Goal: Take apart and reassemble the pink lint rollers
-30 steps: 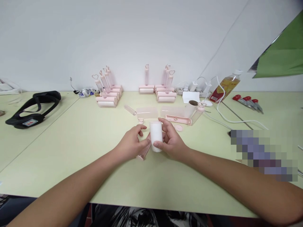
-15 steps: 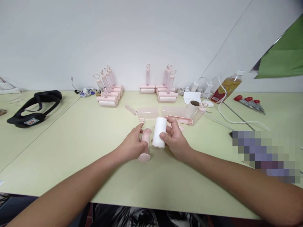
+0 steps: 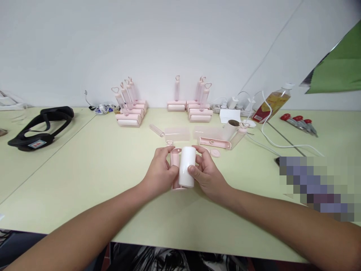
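Note:
My left hand (image 3: 161,170) is closed around a pink plastic lint roller holder (image 3: 175,160), an open half-shell with end pieces. In my right hand (image 3: 208,172) is a white lint roll (image 3: 187,167), gripped between thumb and fingers and tilted slightly. The roll overlaps the right side of the holder, hiding part of it; whether it sits inside the shell I cannot tell. Just beyond my hands lie a pink heart-shaped loop (image 3: 169,143), a pink trough-shaped part (image 3: 214,142) and a round pink piece (image 3: 215,153).
Assembled pink lint rollers stand in groups, left (image 3: 128,119) and right (image 3: 200,115), near the wall. Clear covers (image 3: 177,133), a clear tube (image 3: 156,130), a cardboard core (image 3: 231,127), a drink bottle (image 3: 272,103), red-capped tubes (image 3: 300,123), white cables and a black headset strap (image 3: 42,130) surround the work area.
My hands have come together, bringing the white roll against the pink holder. The holder has turned more upright and toward the roll, which has moved slightly left and down.

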